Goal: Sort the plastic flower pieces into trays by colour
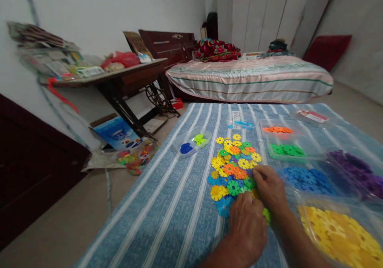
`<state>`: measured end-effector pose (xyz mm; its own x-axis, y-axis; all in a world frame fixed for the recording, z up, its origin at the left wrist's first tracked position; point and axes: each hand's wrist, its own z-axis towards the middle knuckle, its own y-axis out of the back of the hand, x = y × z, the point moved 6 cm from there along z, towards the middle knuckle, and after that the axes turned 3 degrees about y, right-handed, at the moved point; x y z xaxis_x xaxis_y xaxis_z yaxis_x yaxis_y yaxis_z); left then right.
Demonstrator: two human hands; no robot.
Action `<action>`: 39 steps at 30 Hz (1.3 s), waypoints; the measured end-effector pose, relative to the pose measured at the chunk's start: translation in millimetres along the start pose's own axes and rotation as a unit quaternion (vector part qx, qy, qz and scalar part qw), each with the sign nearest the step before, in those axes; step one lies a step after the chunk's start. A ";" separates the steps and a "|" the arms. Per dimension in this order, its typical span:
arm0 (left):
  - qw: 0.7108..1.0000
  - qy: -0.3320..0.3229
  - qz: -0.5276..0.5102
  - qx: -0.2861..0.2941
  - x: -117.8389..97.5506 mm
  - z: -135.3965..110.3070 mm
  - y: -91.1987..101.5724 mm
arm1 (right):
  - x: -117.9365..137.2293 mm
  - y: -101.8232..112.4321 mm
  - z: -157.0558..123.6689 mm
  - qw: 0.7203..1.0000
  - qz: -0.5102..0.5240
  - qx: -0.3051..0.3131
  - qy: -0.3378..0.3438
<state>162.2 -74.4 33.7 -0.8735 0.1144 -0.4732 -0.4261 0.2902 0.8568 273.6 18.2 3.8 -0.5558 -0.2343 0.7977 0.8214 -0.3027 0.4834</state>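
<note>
A loose pile of multicoloured plastic snowflake discs [230, 168] lies on a blue cloth with white stripes. My left hand [247, 222] is over the near edge of the pile, fingers curled down; whatever they grasp is hidden. Beside it, my right hand [271, 186] is closed at the pile's right side, with a purple snowflake disc [249, 173] at its fingertips. To the right stand clear plastic boxes of sorted discs: yellow discs [341, 232], blue discs [309, 180], purple discs [356, 168], green discs [287, 150] and orange discs [277, 130].
Left of the pile is a clear box [191, 151] with dark blue and lime discs. Light blue discs [243, 125] sit in another box behind it. A clear lid [312, 115] lies at the far right. Beyond are a bed [248, 78] and a sewing-machine table [119, 74].
</note>
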 end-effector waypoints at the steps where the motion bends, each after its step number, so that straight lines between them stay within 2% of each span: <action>1: 1.000 -0.005 -0.016 0.005 -1.3 -0.1 1.6 | 0.3 0.1 -0.2 1.000 0.000 0.003 -0.001; 5: 0.992 0.003 -0.121 0.038 2.8 4.5 11.5 | -0.3 0.6 -1.1 1.000 0.001 0.014 -0.004; 7: 0.985 0.017 -0.173 0.021 14.7 11.6 27.2 | -1.9 0.2 -1.7 1.000 0.005 0.016 -0.005; 9: 0.978 0.023 -0.203 -0.036 34.9 22.4 55.4 | -4.0 -1.2 -2.2 1.000 0.008 0.019 -0.008; 11: 0.971 0.036 -0.206 -0.117 62.8 35.6 93.2 | -5.8 -2.9 -2.5 1.000 0.011 0.024 -0.013; 14: 0.964 0.080 -0.127 -0.221 107.0 58.7 153.3 | -6.7 -3.8 -2.2 1.000 0.013 0.022 -0.017; 17: 0.955 0.167 0.016 -0.244 140.6 85.4 195.8 | -6.4 -3.4 -1.6 1.000 0.011 0.015 -0.014; 19: 0.949 0.196 0.045 -0.242 153.5 103.1 210.1 | -6.4 -3.7 -1.5 1.000 0.013 0.013 -0.011; 21: 0.949 0.209 0.050 -0.232 161.1 119.9 213.4 | -6.7 -4.3 -1.8 1.000 0.015 0.012 -0.008; 24: 0.952 0.218 0.056 -0.207 166.6 141.1 206.5 | -6.4 -4.8 -2.3 1.000 0.018 0.009 -0.005; 28: 0.955 0.216 0.071 -0.188 162.9 154.6 198.9 | -3.4 -3.1 -1.7 1.000 0.021 0.000 -0.005; 33: 0.953 0.185 0.097 -0.221 139.7 139.8 206.6 | 0.4 -1.4 0.6 1.000 0.002 0.002 -0.005; 35: 0.960 0.144 0.095 -0.219 125.6 128.2 204.6 | 1.2 -0.6 1.4 1.000 0.002 0.000 -0.005; 39: 0.991 0.018 0.056 -0.124 92.0 101.1 174.8 | 3.2 0.2 2.4 1.000 0.011 -0.005 0.002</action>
<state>31.1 82.9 119.2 -0.9241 0.0984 -0.3692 -0.3675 0.0357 0.9293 272.3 19.6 7.3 -0.5385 -0.2437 0.8066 0.8319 -0.3059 0.4630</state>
